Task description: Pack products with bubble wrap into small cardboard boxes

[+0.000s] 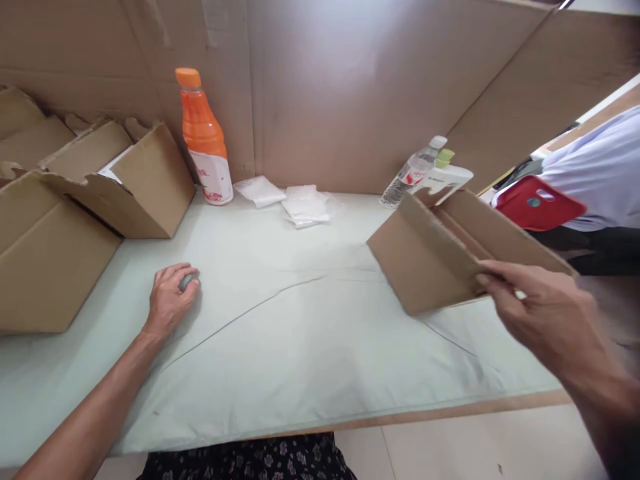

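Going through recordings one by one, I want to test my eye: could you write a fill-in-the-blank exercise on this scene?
1. The right hand grips a box made of brown ____.
2. The left hand rests on the pale cloth, nearer the bottle whose cap is ____.
3. The white packets lie between two capped ____.

Missing words: cardboard; orange; bottles.

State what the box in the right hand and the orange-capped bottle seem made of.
Box in the right hand: probably corrugated cardboard, matte brown, judging by its thick, rough edges. Orange-capped bottle: likely plastic, glossy, from its highlights and moulded contours; the white label could be paper or film.
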Available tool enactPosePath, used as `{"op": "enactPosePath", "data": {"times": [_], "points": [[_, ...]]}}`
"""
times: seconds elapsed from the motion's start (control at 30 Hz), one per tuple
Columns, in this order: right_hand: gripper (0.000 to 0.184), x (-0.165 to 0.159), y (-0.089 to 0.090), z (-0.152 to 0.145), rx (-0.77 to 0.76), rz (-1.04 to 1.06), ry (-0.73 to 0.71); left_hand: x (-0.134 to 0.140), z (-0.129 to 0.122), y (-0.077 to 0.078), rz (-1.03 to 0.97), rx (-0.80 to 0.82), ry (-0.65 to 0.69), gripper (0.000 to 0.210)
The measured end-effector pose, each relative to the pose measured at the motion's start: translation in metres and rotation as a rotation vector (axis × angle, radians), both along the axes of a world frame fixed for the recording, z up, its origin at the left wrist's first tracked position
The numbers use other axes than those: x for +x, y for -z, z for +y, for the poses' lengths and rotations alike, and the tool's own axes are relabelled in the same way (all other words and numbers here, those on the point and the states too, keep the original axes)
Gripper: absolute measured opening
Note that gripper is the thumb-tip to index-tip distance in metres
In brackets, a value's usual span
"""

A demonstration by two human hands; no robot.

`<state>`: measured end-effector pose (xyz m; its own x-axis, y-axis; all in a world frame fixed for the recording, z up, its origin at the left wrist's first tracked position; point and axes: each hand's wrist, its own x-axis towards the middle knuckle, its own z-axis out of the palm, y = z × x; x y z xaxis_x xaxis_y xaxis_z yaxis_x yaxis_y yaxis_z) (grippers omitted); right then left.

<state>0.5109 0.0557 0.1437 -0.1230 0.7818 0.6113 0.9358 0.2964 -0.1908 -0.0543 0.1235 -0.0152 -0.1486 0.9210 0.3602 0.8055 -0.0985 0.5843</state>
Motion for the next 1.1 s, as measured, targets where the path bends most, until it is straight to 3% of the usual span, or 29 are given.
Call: {"op": "enactPosePath", "data": {"times": [0.1, 0.2, 0.3, 0.37, 0.47, 0.53, 0.6, 0.7, 0.77, 0.97, 1.1], "points": [[0.023, -0.072, -0.014, -0.023, 0.016, -0.125, -0.143, 0.014, -0.013, -0.006, -0.055, -0.051, 0.057, 0.037], [0.033, -0.125, -0.025, -0.03, -0.046, -0.15, -0.384, 0.028, -0.035, -0.017, -0.159, -0.132, 0.131, 0.055], [0.038, -0.15, -0.03, -0.029, -0.118, -0.137, -0.51, 0.033, -0.059, -0.026, -0.235, -0.143, 0.172, 0.069], [0.044, -0.152, -0.028, -0.029, -0.145, -0.046, -0.491, 0.031, -0.074, -0.028, -0.247, -0.118, 0.2, 0.071], [0.05, -0.146, -0.005, -0.029, -0.174, 0.252, -0.313, 0.026, -0.092, -0.026, -0.244, -0.085, 0.231, 0.067], [0.043, -0.144, 0.022, -0.027, -0.266, 0.45, -0.205, 0.025, -0.1, -0.024, -0.25, -0.093, 0.232, 0.064], [0.041, -0.148, 0.054, -0.024, -0.428, 0.569, -0.194, 0.029, -0.102, -0.023, -0.266, -0.125, 0.226, 0.062], [0.051, -0.167, 0.091, -0.01, -0.613, 0.646, -0.249, 0.037, -0.094, -0.024, -0.297, -0.203, 0.217, 0.048], [0.055, -0.182, 0.102, 0.007, -0.639, 0.698, -0.253, 0.042, -0.08, -0.027, -0.322, -0.235, 0.19, 0.042], [0.059, -0.212, 0.1, 0.085, -0.652, 0.784, -0.391, 0.043, -0.019, -0.026, -0.408, -0.137, 0.015, 0.051], [0.049, -0.21, 0.095, 0.146, -0.631, 0.786, -0.385, 0.038, 0.0, -0.016, -0.469, -0.106, -0.001, 0.054]]}}
